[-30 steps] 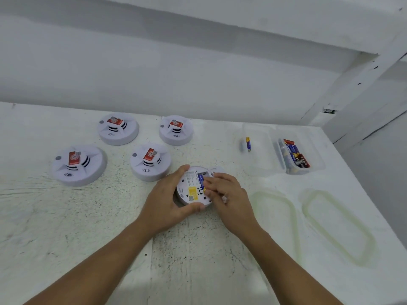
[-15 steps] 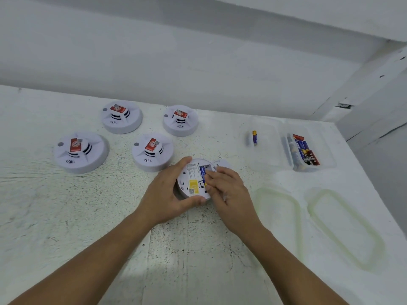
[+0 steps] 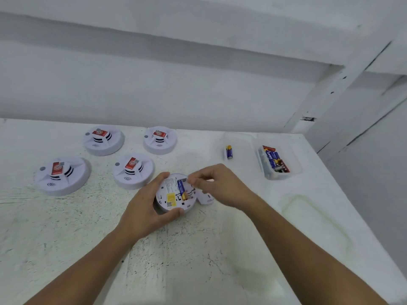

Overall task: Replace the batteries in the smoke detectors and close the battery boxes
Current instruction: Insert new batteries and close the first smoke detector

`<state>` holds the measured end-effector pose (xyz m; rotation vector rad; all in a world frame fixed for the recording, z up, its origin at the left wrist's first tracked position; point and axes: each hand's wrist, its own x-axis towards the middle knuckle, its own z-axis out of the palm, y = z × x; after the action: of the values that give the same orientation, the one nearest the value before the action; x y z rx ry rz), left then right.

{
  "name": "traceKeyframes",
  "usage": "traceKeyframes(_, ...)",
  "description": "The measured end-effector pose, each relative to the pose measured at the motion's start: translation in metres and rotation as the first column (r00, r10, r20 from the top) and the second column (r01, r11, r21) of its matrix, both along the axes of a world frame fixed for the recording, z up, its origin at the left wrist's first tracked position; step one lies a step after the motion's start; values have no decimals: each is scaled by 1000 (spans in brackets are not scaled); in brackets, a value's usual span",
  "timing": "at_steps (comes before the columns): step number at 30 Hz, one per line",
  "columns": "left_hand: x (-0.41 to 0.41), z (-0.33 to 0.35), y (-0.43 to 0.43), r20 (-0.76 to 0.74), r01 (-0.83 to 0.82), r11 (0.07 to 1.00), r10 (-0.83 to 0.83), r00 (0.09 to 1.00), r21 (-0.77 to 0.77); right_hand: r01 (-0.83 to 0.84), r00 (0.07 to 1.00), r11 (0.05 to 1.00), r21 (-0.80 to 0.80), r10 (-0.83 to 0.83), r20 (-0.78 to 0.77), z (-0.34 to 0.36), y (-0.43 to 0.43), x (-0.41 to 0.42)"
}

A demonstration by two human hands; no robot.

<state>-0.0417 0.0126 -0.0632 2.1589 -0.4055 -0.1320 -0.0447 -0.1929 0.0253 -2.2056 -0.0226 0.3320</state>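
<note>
A white smoke detector [image 3: 170,200] lies upside down on the table, its battery box open. One blue and gold battery [image 3: 182,190] sits in the box. My left hand [image 3: 143,208] grips the detector's rim from the left. My right hand [image 3: 217,183] hovers at the detector's upper right edge with its fingertips bunched together; I cannot make out anything between them. The white battery cover [image 3: 206,198] lies on the table just right of the detector, partly under my right hand.
Several more detectors with red stickers stand face up at the left [image 3: 62,175] [image 3: 133,170] [image 3: 103,139] [image 3: 160,139]. A clear box [image 3: 242,139] holds one battery [image 3: 229,151]; another clear box [image 3: 295,166] holds several batteries. A translucent lid [image 3: 315,221] lies near the table's right edge.
My right hand has lifted off the battery box and shifted right, uncovering the battery and the cover. The left hand keeps its grip on the detector.
</note>
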Motion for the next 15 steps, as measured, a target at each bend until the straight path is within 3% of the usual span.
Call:
traceKeyframes(3,-1,1,0,5,3,1000,-3,1000,22,165,981,970,180,-180,69,30,-37,17)
traceKeyframes(5,-2,2,-1,8,6,1000,-6,1000,31,348,910,908,233,-387,150,44,-72,31)
traceKeyframes(7,-2,3,-2,13,7,999,-7,1000,41,524,812,848,77,-525,255,49,-110,44)
traceKeyframes(9,-2,3,-2,17,-1,999,0,1000,47,607,789,763,-222,-546,282,47,-143,54)
traceKeyframes(12,-3,5,-3,32,-8,999,6,999,53,356,886,619,-701,-462,42,38,-164,58)
traceKeyframes(15,-4,6,-4,42,-15,999,13,999,48,305,880,559,-771,-476,3,25,-167,57)
